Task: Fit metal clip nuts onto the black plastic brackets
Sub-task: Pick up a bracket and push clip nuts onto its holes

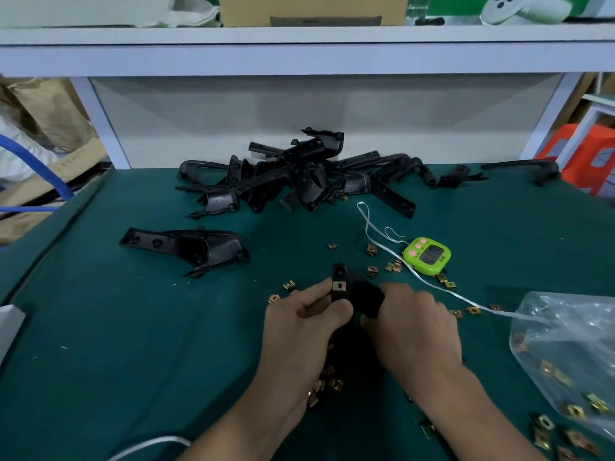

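table: green table [133,327], basically everything's spread out on it, with a white shelf [299,38] overhead
held bracket: the black held bracket [357,294] is up off the table, front middle, between both hands, with the narrow end with the hole pointing away
clip nut: one brass clip nut [338,286] sits on that bracket's edge, just below the hole
left hand: left hand [299,324] has its fingers [316,292] curled, thumb and forefinger pinching the bracket right at the clip nut
right hand: right hand [419,327] is wrapped round the bracket's wider end, curled tight on it
bracket pile: the bracket pile [299,181] is heaped at the back of the table; one lone bracket [189,247] lies apart, nearer and to the left
loose nuts: loose nuts [289,286] are scattered around the hands, and there's a little clump under the left wrist too
bag: clear plastic bag [565,344] on the right, more nuts in it and beside it
timer: green timer [427,256] sits just beyond the right hand, with a white cord [376,241] trailing past it toward the bag
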A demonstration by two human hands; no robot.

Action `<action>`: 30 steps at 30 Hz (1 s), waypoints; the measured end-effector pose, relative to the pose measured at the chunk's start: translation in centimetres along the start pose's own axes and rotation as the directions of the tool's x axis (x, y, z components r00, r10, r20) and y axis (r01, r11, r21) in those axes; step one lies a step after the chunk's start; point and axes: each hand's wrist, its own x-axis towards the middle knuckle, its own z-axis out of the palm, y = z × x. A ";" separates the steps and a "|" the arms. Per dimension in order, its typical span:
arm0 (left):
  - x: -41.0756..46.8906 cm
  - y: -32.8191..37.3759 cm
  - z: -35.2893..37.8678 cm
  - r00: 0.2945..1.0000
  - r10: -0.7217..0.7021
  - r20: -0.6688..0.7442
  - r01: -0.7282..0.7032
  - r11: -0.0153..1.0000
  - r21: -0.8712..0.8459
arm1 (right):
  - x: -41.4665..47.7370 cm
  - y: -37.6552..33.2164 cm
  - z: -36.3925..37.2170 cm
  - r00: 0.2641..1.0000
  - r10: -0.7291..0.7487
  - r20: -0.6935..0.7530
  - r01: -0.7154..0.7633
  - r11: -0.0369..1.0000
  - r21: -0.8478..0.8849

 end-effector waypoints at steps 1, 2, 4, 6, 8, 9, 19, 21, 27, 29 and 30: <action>-0.2 0.1 0.2 0.999 0.028 0.033 -0.029 1.000 0.004 | 0.0 0.0 0.0 1.000 0.004 -0.008 -0.004 1.000 0.005; -0.4 0.1 0.3 0.995 0.068 0.068 -0.069 0.997 0.016 | 0.0 0.0 0.1 1.000 0.006 -0.012 -0.005 1.000 0.007; -0.7 0.3 0.5 0.985 0.131 0.112 -0.139 0.989 0.059 | -0.1 0.0 0.3 1.000 0.010 -0.009 -0.010 1.000 0.009; -0.7 0.2 0.5 0.976 0.174 0.130 -0.192 0.972 0.133 | -0.2 0.1 0.5 1.000 0.015 -0.006 -0.015 1.000 0.011; -0.4 0.4 0.1 0.975 0.177 0.132 -0.201 0.957 0.207 | -0.2 0.2 0.7 0.999 0.047 0.003 -0.047 0.998 0.048; -0.1 0.6 -0.2 0.978 0.158 0.138 -0.188 0.953 0.239 | -0.1 0.2 0.7 0.997 0.071 0.011 -0.071 0.994 0.082; 1.4 2.7 -4.2 0.978 -0.035 0.206 -0.172 0.424 0.889 | 0.9 0.9 1.1 0.993 0.110 -0.031 -0.099 0.962 0.253; 1.4 2.0 -3.8 0.977 -0.036 0.212 -0.184 0.373 0.910 | 0.9 1.1 1.0 0.996 0.087 -0.018 -0.080 0.964 0.255; 1.7 0.3 -3.5 0.983 0.048 0.180 -0.183 0.413 0.892 | 0.9 1.0 0.8 0.998 0.063 0.022 -0.066 0.968 0.241; 1.7 -0.1 -3.3 0.982 0.089 0.166 -0.188 0.459 0.868 | 0.9 1.0 0.6 0.998 0.053 0.031 -0.060 0.962 0.265; 1.8 -0.1 -3.3 0.982 0.108 0.155 -0.188 0.491 0.851 | 0.9 1.0 0.6 0.998 0.043 0.035 -0.051 0.956 0.287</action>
